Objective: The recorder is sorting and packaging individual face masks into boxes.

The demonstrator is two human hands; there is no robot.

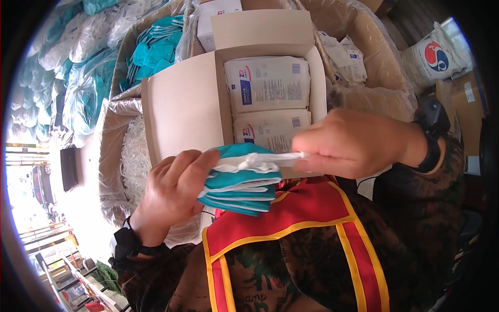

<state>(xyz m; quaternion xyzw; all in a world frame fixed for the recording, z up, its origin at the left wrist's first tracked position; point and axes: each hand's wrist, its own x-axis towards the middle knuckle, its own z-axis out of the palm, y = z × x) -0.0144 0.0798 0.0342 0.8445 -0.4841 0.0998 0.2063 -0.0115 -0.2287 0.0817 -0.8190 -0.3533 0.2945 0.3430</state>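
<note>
My left hand (174, 184) is closed around a stack of folded teal face masks (241, 190) with white edges, held above my lap at the near side of the box. A knotted bunch of white cords (257, 162) lies across the top of the stack. My right hand (353, 143) pinches the far end of these cords and holds them stretched out to the right. Just beyond both hands is an open cardboard box (182, 112) with its flaps spread. Inside it lie two white printed packets (267, 86), one behind the other; my right hand partly covers the nearer one.
Behind on the left, a plastic-lined carton holds loose teal masks (156, 49). Bagged masks (88, 78) are piled at far left. White stringy cords (134, 156) fill a carton left of the box. At right stand a carton with white packets (351, 62) and a white sack (434, 57).
</note>
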